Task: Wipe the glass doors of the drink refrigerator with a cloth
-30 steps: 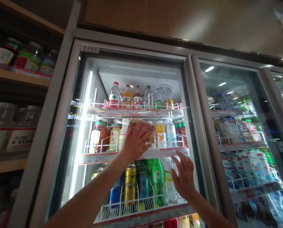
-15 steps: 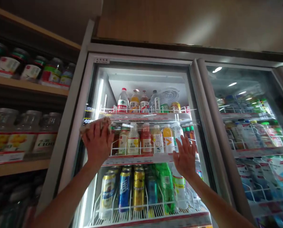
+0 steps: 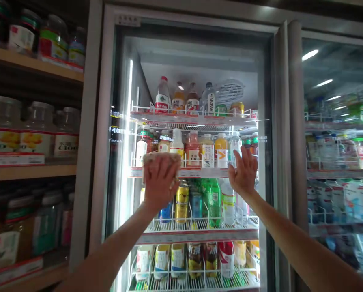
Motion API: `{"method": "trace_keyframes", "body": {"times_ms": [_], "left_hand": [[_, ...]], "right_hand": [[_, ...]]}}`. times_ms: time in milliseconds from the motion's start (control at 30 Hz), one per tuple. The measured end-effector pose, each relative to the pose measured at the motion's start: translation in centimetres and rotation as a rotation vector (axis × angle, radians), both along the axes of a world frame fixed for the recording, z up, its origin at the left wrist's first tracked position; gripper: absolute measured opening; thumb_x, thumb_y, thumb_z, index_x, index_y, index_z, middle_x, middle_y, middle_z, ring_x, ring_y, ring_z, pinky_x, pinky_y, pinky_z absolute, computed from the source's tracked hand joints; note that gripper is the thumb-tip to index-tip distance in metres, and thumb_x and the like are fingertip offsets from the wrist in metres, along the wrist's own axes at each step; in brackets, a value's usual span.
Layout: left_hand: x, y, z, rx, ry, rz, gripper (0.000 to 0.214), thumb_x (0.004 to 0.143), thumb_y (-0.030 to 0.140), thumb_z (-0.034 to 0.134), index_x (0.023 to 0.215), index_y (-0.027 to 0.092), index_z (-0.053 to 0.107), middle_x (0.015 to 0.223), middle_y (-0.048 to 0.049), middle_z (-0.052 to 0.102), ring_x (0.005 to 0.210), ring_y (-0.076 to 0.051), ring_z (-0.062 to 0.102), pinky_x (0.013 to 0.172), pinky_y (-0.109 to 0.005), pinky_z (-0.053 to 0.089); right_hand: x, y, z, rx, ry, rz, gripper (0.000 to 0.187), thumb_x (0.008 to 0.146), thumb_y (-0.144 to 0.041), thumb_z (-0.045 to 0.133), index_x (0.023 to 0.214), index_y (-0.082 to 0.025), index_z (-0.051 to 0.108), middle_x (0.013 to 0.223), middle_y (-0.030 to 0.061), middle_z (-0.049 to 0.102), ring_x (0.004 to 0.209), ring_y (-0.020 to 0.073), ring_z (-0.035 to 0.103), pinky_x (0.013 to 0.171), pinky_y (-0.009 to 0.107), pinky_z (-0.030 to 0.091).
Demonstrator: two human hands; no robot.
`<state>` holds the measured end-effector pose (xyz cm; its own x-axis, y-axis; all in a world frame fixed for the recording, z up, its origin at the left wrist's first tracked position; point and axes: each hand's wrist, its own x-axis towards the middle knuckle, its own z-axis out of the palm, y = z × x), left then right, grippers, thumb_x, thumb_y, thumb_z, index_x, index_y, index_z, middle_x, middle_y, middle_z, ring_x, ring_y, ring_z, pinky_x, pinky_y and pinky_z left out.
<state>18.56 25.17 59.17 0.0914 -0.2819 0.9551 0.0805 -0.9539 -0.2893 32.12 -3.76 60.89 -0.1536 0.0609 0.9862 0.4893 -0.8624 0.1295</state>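
My left hand (image 3: 159, 180) presses a beige cloth (image 3: 161, 158) flat against the glass door (image 3: 193, 73) of a lit drinks fridge, at the height of the second shelf. Only the cloth's top edge shows above my fingers. My right hand (image 3: 244, 172) lies open and flat on the same glass, further right, fingers spread and pointing up. Behind the glass stand rows of bottles (image 3: 199, 148) and cans (image 3: 181, 200) on white wire shelves.
A wooden shelf unit (image 3: 32, 170) with jars (image 3: 35, 129) stands to the left of the fridge. A second glass-door fridge (image 3: 336, 162) with more drinks stands to the right, past a grey door frame (image 3: 283, 121).
My left hand with the cloth swept left across the glass, then came back right and lower. My right hand rose a little on the glass. The view tilted downward.
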Motion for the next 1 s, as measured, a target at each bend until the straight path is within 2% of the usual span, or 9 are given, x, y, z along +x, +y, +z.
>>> {"method": "trace_keyframes", "body": {"times_ms": [67,233,400,567,600,767,900,933,1000], "left_hand": [[0.2,-0.2,-0.3,0.136,0.059,-0.017,0.049,0.089,0.049,0.041,0.134,0.03,0.044,0.147,-0.0053,0.038,0.139,-0.026,0.027,0.115,-0.053,0.011],[-0.1,1.7,1.0,-0.306,-0.229,0.078,0.054,0.091,0.042,0.038,0.14,0.019,0.036,0.151,-0.0153,0.025,0.142,-0.032,0.015,0.111,-0.06,0.012],[-0.2,1.3,-0.4,0.159,0.03,-0.019,0.053,0.09,0.05,0.039,0.138,0.028,0.04,0.148,-0.0056,0.036,0.141,-0.025,0.022,0.116,-0.051,0.009],[-1.1,3.6,-0.5,-0.275,-0.246,0.117,0.051,0.092,0.036,0.039,0.14,0.02,0.037,0.151,-0.0127,0.028,0.142,-0.029,0.018,0.112,-0.054,0.015],[-1.1,3.4,-0.8,-0.262,-0.244,0.115,0.053,0.091,0.037,0.04,0.141,0.02,0.035,0.152,-0.0127,0.026,0.142,-0.03,0.016,0.112,-0.055,0.014],[-0.6,1.4,-2.4,0.27,0.08,-0.016,0.057,0.087,0.051,0.044,0.14,0.031,0.036,0.148,-0.0021,0.035,0.142,-0.023,0.019,0.117,-0.046,0.008],[-1.3,2.3,-2.3,-0.046,-0.113,0.068,0.058,0.091,0.036,0.042,0.145,0.024,0.026,0.153,-0.0091,0.022,0.144,-0.025,0.012,0.115,-0.05,0.009],[-1.4,2.4,-2.5,-0.052,-0.112,0.061,0.059,0.091,0.036,0.041,0.146,0.022,0.024,0.154,-0.0099,0.018,0.144,-0.026,0.01,0.115,-0.051,0.009],[-1.5,2.3,-3.0,0.158,0.003,-0.01,0.062,0.089,0.045,0.043,0.145,0.024,0.027,0.154,-0.006,0.02,0.144,-0.025,0.01,0.117,-0.048,0.007]], "right_hand": [[0.1,0.0,0.0,0.005,-0.018,0.005,0.05,0.09,-0.034,0.039,0.137,-0.018,0.039,0.146,0.0126,0.037,0.139,0.0259,0.027,0.11,0.047,0.024],[0.3,0.0,0.0,0.008,-0.033,0.018,0.053,0.089,-0.033,0.041,0.14,-0.02,0.036,0.147,0.0118,0.036,0.14,0.0263,0.026,0.11,0.047,0.023],[0.4,-0.1,-0.1,-0.006,-0.061,0.024,0.051,0.09,-0.034,0.041,0.139,-0.021,0.036,0.147,0.012,0.037,0.14,0.0264,0.026,0.11,0.047,0.026],[0.5,0.1,-0.2,0.01,-0.056,0.007,0.051,0.09,-0.033,0.04,0.139,-0.019,0.037,0.147,0.0129,0.037,0.14,0.0274,0.027,0.11,0.048,0.025],[0.5,0.1,-0.2,0.008,-0.06,0.007,0.051,0.09,-0.033,0.04,0.139,-0.019,0.037,0.147,0.0132,0.037,0.14,0.0276,0.026,0.11,0.048,0.025],[0.5,-0.1,-0.2,-0.015,-0.063,0.013,0.052,0.09,-0.033,0.041,0.14,-0.02,0.035,0.147,0.0124,0.036,0.14,0.0276,0.027,0.109,0.048,0.027],[0.3,0.1,-0.2,0.0,-0.037,0.002,0.053,0.09,-0.031,0.04,0.142,-0.022,0.031,0.148,0.0113,0.035,0.14,0.0267,0.025,0.11,0.048,0.026],[0.2,0.1,-0.2,0.0,-0.035,0.001,0.054,0.09,-0.031,0.039,0.142,-0.022,0.031,0.148,0.0111,0.035,0.141,0.0267,0.025,0.11,0.048,0.027],[0.2,0.1,-0.1,-0.004,-0.036,-0.001,0.054,0.09,-0.03,0.04,0.142,-0.022,0.031,0.148,0.0111,0.035,0.141,0.0267,0.024,0.109,0.048,0.027]]}}
